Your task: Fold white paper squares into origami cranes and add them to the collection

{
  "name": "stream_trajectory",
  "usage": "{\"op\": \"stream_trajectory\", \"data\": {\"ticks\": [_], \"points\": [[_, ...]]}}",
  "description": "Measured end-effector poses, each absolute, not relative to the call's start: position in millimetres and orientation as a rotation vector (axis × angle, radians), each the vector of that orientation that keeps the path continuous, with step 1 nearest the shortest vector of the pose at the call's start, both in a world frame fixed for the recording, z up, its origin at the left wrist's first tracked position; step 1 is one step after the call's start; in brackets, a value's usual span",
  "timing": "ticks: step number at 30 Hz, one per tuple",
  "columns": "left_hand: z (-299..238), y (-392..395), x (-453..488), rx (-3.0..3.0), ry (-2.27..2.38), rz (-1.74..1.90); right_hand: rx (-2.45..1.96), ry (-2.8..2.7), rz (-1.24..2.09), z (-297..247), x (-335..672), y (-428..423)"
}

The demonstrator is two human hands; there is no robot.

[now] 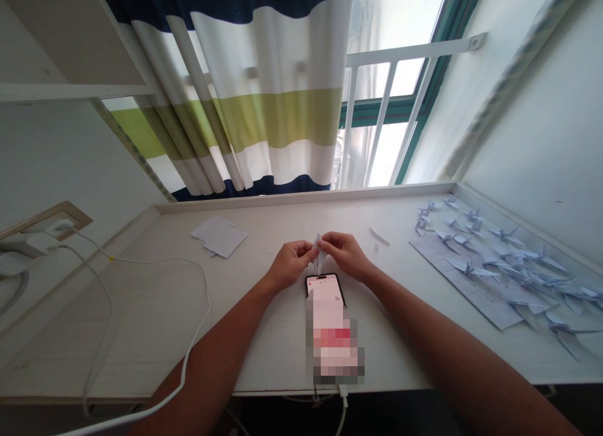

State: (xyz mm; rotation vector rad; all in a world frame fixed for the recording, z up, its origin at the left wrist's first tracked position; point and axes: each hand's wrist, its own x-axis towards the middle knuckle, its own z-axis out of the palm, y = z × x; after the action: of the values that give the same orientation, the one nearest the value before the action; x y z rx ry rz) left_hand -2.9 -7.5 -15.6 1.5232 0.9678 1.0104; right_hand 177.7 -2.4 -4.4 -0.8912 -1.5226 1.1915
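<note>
Between my two hands a small folded piece of white paper [319, 255] stands up just beyond the top end of a phone. My left hand [293, 262] pinches its left side with thumb and forefinger. On the other side my right hand [346, 254] pinches it near the top. The phone [328, 310] lies face up on the white desk [264, 335], its screen lit and partly pixelated. Fingers cover part of the paper, so its exact folds cannot be made out.
Many folded paper cranes [471, 269] crowd the right side, some on a printed sheet [464, 291]. A stack of white paper [219, 236] lies back left. Paper scraps [379, 236] sit right of my hands. A white cable [207, 298] loops across the left from wall plugs [38, 241].
</note>
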Motion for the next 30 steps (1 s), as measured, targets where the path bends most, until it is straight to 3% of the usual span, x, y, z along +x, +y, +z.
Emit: {"op": "stream_trajectory", "data": {"ticks": [8,24,27,30], "points": [[-15,-12,2,1.487,0.930,0.956,-0.979,-1.545,1.043,2,179,-3],[-11,-4,-3,1.293,1.039,1.349,-0.951,-1.520,1.227,-3,175,-5],[-14,-1,-6,1.371,1.042,1.341,-1.014,-1.613,1.082,-7,178,-3],[-16,3,-14,1.515,1.074,1.189,-1.062,-1.838,0.716,-7,184,-2]]}}
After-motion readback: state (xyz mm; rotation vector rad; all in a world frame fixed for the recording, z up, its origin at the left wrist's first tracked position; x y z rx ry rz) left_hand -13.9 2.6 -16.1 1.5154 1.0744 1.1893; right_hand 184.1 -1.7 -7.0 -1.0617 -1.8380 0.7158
